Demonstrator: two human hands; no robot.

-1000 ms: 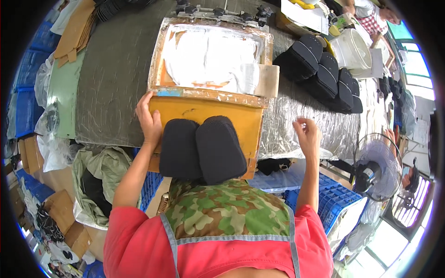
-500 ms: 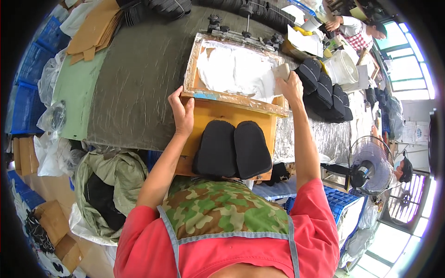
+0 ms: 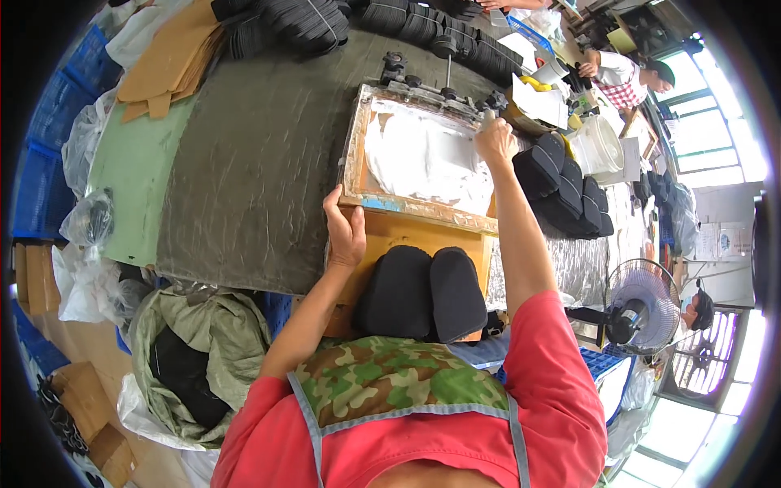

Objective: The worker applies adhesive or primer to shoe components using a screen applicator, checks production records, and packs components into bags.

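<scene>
A wooden screen-printing frame (image 3: 423,216), its mesh smeared with thick white ink (image 3: 423,153), lies over a yellow board (image 3: 399,230). My left hand (image 3: 348,236) grips the frame's near left corner, thumb and fingers on its edge. At the far right end of the frame, my right hand (image 3: 496,142) is closed around a pale squeegee (image 3: 487,120), mostly hidden by the fingers. Two black insole-shaped pads, a left one (image 3: 396,291) and a right one (image 3: 457,294), lie side by side on the board's near end, close to my apron.
Metal hinge clamps (image 3: 443,89) hold the frame's far side. Stacked black pads (image 3: 561,183) and a white bucket (image 3: 596,145) stand to the right. Cardboard sheets (image 3: 171,57) lie far left. A fan (image 3: 643,305) stands at the right; a co-worker (image 3: 622,81) works beyond.
My right hand has moved with the squeegee from the frame's right side toward its far right corner. My left hand stays at the near left corner; the view has shifted slightly.
</scene>
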